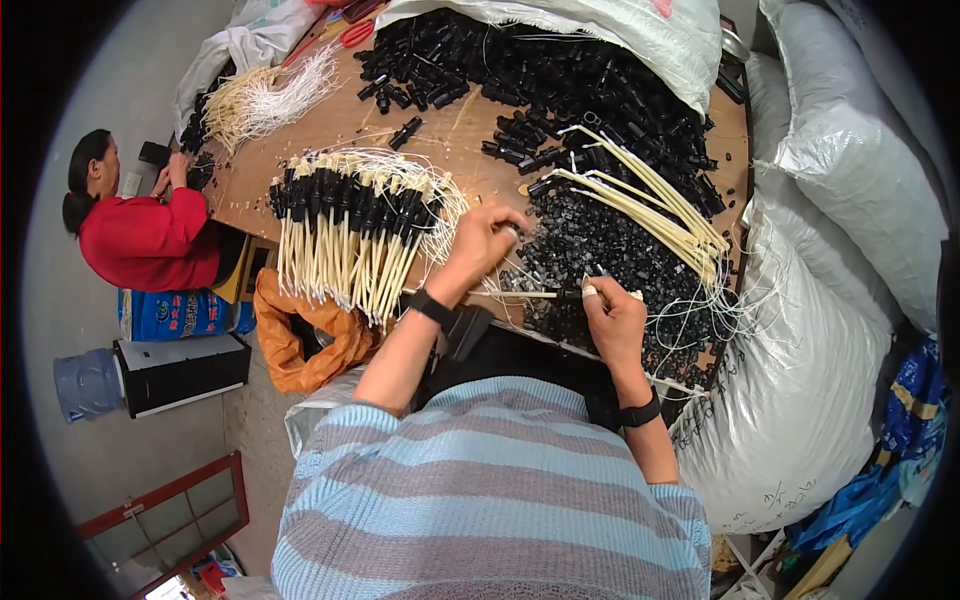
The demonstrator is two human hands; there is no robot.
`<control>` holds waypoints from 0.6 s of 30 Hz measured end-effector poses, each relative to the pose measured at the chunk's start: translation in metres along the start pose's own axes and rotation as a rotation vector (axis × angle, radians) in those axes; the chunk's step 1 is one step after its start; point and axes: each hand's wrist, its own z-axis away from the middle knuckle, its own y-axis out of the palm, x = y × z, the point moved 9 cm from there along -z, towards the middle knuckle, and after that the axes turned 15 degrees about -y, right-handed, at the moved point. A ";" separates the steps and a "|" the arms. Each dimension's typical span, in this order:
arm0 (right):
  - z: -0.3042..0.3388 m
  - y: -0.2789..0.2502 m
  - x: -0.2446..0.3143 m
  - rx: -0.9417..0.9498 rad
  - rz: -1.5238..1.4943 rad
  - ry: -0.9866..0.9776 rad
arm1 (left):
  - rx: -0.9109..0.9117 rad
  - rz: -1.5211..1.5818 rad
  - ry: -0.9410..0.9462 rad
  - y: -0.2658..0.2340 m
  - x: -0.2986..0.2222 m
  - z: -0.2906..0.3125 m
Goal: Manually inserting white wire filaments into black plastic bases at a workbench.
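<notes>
My right hand (615,320) is closed on a thin cream-sleeved wire with a small black fitting, its sleeve (528,294) pointing left over the table's near edge. My left hand (485,242) is above and to the left of it, fingers curled and pinched. Whatever lies between those fingertips is too small to name. Beneath both hands spreads a heap of small black plastic pieces (630,240). Left of my left hand lies a row of finished-looking assemblies (345,225), with black sockets, cream sleeves and white wires. A bundle of cream-sleeved wires (650,205) rests across the heap on the right.
Black tubular sockets (560,90) pile up at the back, partly under a white sack (610,35). Red-handled scissors (355,35) lie far left, near more white wires (285,100). Stuffed white sacks (810,370) crowd the right. A person in red (150,240) works at the left edge.
</notes>
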 end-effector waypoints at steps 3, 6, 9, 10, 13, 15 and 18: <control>-0.008 0.007 -0.001 0.011 0.039 0.013 | 0.229 0.365 0.033 0.031 -0.038 0.042; -0.014 0.015 0.004 0.033 0.039 -0.054 | -0.083 0.104 0.580 0.037 -0.091 0.084; -0.012 0.012 0.013 0.028 0.097 -0.099 | -0.209 -0.092 0.662 0.033 -0.099 0.091; -0.012 0.012 0.018 0.028 0.101 -0.097 | -0.207 -0.088 0.662 0.031 -0.098 0.091; -0.009 0.000 0.052 -0.148 0.414 -0.401 | -0.114 0.239 0.204 0.021 -0.063 0.070; -0.006 0.004 0.059 -0.141 0.494 -0.500 | -0.046 0.354 0.113 0.028 -0.056 0.067; -0.003 0.006 0.065 -0.108 0.537 -0.539 | -0.005 0.405 0.029 0.033 -0.044 0.061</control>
